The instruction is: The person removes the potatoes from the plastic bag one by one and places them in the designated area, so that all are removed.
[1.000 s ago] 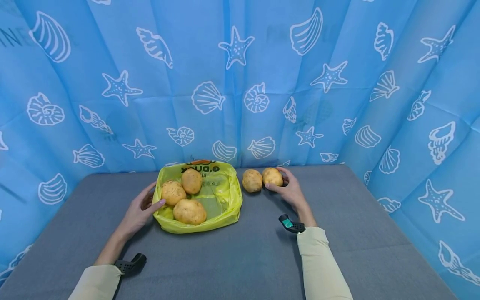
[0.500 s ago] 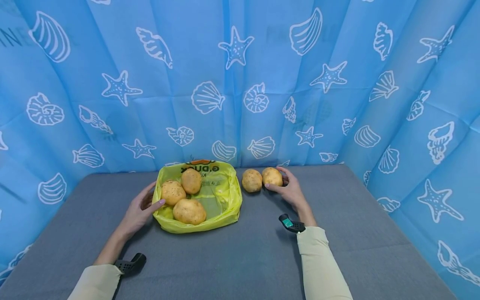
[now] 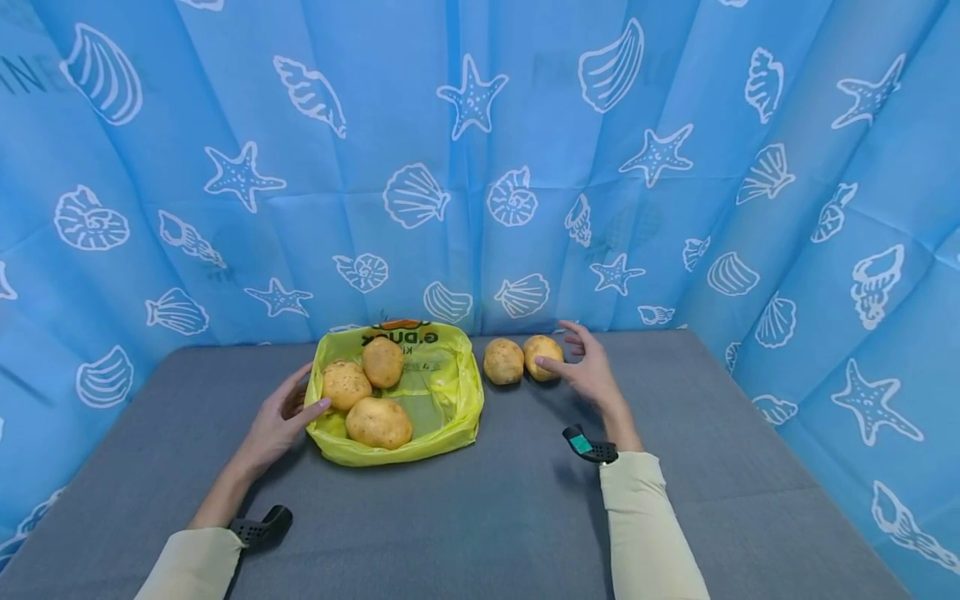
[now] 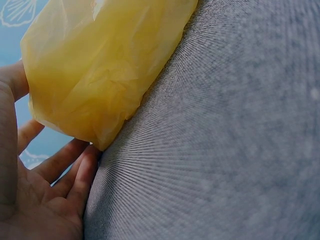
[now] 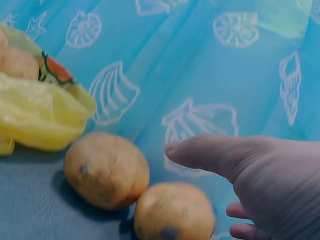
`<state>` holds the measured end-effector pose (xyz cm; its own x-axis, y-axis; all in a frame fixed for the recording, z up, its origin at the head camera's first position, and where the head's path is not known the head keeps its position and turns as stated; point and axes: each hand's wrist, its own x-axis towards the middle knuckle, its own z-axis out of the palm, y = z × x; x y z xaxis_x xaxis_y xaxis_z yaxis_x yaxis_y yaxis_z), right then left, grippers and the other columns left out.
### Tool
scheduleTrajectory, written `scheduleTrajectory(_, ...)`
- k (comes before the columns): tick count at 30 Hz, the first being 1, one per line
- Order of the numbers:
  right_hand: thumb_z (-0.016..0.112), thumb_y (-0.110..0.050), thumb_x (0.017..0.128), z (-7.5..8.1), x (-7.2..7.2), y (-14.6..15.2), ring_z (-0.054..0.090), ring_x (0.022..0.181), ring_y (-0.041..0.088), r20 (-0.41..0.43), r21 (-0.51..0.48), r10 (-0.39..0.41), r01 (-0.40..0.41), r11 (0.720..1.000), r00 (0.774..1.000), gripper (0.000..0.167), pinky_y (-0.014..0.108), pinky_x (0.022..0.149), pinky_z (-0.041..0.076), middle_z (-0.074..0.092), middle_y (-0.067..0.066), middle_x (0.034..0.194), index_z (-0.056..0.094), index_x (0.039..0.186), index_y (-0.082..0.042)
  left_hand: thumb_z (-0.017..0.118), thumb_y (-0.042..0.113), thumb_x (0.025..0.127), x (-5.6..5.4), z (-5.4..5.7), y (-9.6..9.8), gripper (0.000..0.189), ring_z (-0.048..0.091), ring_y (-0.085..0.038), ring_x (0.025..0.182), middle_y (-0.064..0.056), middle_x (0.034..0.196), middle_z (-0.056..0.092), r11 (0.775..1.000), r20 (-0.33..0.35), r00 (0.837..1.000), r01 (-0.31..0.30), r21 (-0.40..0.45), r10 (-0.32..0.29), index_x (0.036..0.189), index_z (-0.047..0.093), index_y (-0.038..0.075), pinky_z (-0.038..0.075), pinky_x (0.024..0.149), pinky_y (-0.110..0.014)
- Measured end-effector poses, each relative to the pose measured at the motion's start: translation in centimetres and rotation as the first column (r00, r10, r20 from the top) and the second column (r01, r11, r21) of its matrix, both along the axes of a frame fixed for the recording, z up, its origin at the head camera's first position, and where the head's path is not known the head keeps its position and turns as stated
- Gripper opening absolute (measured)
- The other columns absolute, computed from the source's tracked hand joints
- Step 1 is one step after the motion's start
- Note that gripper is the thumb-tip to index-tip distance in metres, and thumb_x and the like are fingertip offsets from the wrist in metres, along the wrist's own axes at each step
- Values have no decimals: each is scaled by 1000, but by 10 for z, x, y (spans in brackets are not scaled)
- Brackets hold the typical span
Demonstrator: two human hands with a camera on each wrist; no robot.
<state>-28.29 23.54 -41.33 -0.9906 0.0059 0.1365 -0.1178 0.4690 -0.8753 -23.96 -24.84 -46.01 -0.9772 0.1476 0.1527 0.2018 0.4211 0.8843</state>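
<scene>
A yellow plastic bag [image 3: 442, 433] lies with its mouth spread on the grey table, and three potatoes [image 3: 379, 423] sit inside it. My left hand [image 3: 273, 425] holds the bag's left side, thumb over the rim and fingers along the outside. In the left wrist view, the bag [image 4: 100, 75] hides the thumb's tip. Right of the bag, two more potatoes rest side by side on the table: a left potato [image 3: 504, 361] and a right potato [image 3: 542, 357]. My right hand [image 3: 588, 371] is spread just right of that pair, thumb overlapping the right potato in the head view, nothing in its grasp.
A blue curtain [image 3: 465, 208] with white shells and starfish hangs right behind the table's back edge and along its sides. Grey cloth [image 3: 465, 533] covers the table in front of the bag and between my forearms.
My right hand has let go of the right potato, spread its fingers and drawn back a little to the right. The left hand, bag and potatoes stay where they were.
</scene>
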Motion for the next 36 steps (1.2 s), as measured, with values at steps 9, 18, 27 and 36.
scheduleTrajectory(9, 81, -28, 89, 30, 14, -23, 40, 134, 43, -106, -12, 91, -93, 996, 990, 80, 61, 104, 37, 42, 21, 153, 40, 156, -16, 62, 33, 103, 0, 1, 0, 75, 43, -41, 136, -29, 155, 36, 1000, 4, 1000, 5, 11, -5, 163, 21, 14, 39, 91, -14)
scheduleTrajectory(18, 83, -18, 86, 39, 22, -61, 46, 129, 40, -186, -29, 244, -253, 967, 952, 76, 61, 103, 37, 49, 16, 148, 46, 153, -16, 62, 33, 103, 0, 1, -1, 75, 42, -40, 137, -29, 156, 35, 1000, 17, 1000, 7, 13, -8, 163, 21, 15, 39, 94, -16)
scheduleTrajectory(27, 83, -21, 86, 36, 31, -104, 46, 131, 40, -215, -7, 422, -433, 901, 881, 76, 62, 102, 39, 49, 15, 148, 45, 153, -15, 62, 33, 103, 0, 0, -1, 75, 42, -41, 136, -29, 156, 35, 1000, 12, 1000, 9, 10, -9, 163, 21, 15, 39, 92, -15)
scheduleTrajectory(36, 81, -20, 88, 21, 36, -147, 49, 129, 31, -183, -31, 529, -542, 840, 829, 73, 58, 103, 42, 51, 10, 146, 46, 152, -15, 62, 33, 103, 0, 0, -1, 75, 43, -41, 136, -29, 156, 35, 1000, 6, 1000, 8, 2, -8, 163, 22, 15, 39, 92, -16)
